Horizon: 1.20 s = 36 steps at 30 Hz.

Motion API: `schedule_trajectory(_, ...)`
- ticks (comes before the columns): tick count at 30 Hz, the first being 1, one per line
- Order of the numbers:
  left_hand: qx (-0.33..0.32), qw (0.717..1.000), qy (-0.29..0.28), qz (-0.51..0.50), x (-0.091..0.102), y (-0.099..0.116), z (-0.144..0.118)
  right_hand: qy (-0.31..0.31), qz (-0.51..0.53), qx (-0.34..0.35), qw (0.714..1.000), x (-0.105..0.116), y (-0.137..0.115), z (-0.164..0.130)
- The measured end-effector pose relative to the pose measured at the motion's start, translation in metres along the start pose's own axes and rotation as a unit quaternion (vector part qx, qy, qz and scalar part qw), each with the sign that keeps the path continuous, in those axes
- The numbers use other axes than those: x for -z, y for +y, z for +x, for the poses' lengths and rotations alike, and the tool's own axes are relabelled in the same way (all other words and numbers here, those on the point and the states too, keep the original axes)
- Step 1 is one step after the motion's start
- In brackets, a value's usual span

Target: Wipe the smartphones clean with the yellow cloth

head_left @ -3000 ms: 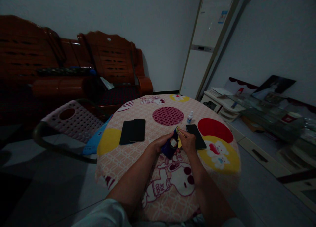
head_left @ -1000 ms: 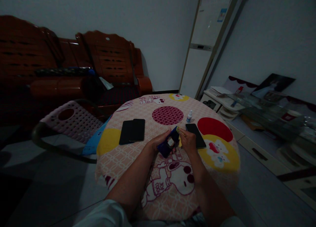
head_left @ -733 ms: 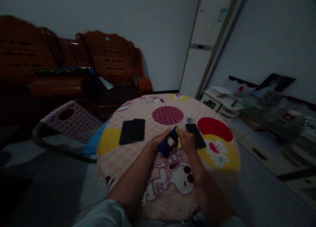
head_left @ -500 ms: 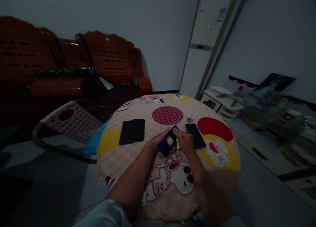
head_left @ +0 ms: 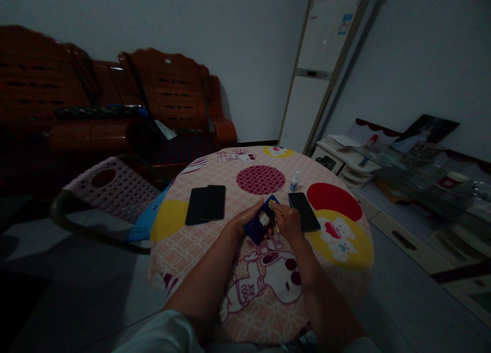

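Left hand (head_left: 245, 221) has its grip closed around a small dark-blue phone with a pale sticker on it (head_left: 262, 224), held just above the round bench with the cartoon-print pink cloth (head_left: 264, 286). Right hand (head_left: 288, 222) pinches a small yellow cloth (head_left: 272, 205) against the blue phone's top edge (detail too dim). A black phone (head_left: 304, 211) lies just right of it, two overlapping black phones (head_left: 206, 204) to its left, a small white bottle (head_left: 294, 181) beyond.

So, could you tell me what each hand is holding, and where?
Left hand grips the blue phone by its left edge; right hand pinches a small yellow item.
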<state>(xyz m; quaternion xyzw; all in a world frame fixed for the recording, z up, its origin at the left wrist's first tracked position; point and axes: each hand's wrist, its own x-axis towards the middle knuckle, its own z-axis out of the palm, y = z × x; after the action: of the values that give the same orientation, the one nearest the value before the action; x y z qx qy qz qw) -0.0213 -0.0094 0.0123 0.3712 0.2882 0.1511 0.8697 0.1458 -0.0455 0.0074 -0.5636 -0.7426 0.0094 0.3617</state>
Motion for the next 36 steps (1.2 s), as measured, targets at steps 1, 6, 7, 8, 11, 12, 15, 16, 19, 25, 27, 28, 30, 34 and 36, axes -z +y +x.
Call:
schedule_trajectory(1, 0.000, 1.000, -0.004, 0.000, -0.001, 0.000, 0.000, 0.003, -0.010, -0.004, 1.000, 0.001, 0.000, 0.000)
schedule_trajectory(6, 0.024, 0.999, -0.030, 0.029, -0.002, 0.002, -0.002, 0.011, -0.049, -0.024, 0.998, 0.005, 0.005, 0.002)
schedule_trajectory(7, 0.027, 0.999, -0.030, 0.032, -0.001, 0.002, -0.002, 0.009, -0.053, -0.024, 0.998, 0.006, 0.006, 0.002)
schedule_trajectory(8, 0.028, 0.999, -0.028, 0.033, -0.001, 0.002, -0.002, 0.005, -0.055, -0.020, 0.998, 0.006, 0.006, 0.002)
schedule_trajectory(11, 0.016, 0.999, -0.014, 0.029, 0.001, 0.001, -0.001, -0.006, -0.052, -0.003, 0.999, 0.004, 0.003, 0.001)
schedule_trajectory(12, 0.011, 1.000, -0.009, 0.027, 0.002, 0.001, -0.001, -0.008, -0.049, 0.002, 0.999, 0.003, 0.002, 0.001)
schedule_trajectory(15, 0.001, 1.000, -0.006, 0.023, 0.004, 0.000, 0.000, -0.007, -0.038, 0.007, 0.999, 0.002, 0.000, 0.000)
schedule_trajectory(16, 0.002, 1.000, -0.008, 0.023, 0.004, 0.000, 0.000, -0.004, -0.038, 0.002, 0.999, 0.003, 0.000, 0.000)
schedule_trajectory(19, 0.015, 0.999, -0.019, 0.025, 0.003, 0.001, 0.000, 0.008, -0.044, -0.026, 0.999, 0.005, 0.001, 0.001)
schedule_trajectory(25, 0.016, 1.000, -0.005, 0.022, -0.002, 0.000, -0.001, 0.012, 0.003, -0.045, 0.999, 0.002, 0.002, 0.001)
schedule_trajectory(27, 0.000, 0.999, 0.016, 0.027, -0.003, -0.001, 0.000, 0.005, 0.031, -0.042, 0.999, 0.000, -0.001, 0.000)
schedule_trajectory(28, -0.008, 0.999, 0.024, 0.032, -0.003, -0.001, 0.000, 0.004, 0.045, -0.041, 0.998, 0.000, -0.002, 0.000)
schedule_trajectory(30, -0.022, 0.999, 0.028, 0.041, -0.003, -0.002, 0.001, 0.004, 0.070, -0.040, 0.997, -0.001, -0.004, 0.000)
schedule_trajectory(34, -0.030, 0.999, 0.015, 0.034, -0.004, -0.002, 0.002, 0.013, 0.097, -0.038, 0.994, 0.001, -0.004, 0.001)
schedule_trajectory(36, -0.020, 1.000, 0.001, 0.021, -0.005, -0.001, 0.001, 0.019, 0.097, -0.043, 0.994, 0.002, -0.002, 0.002)
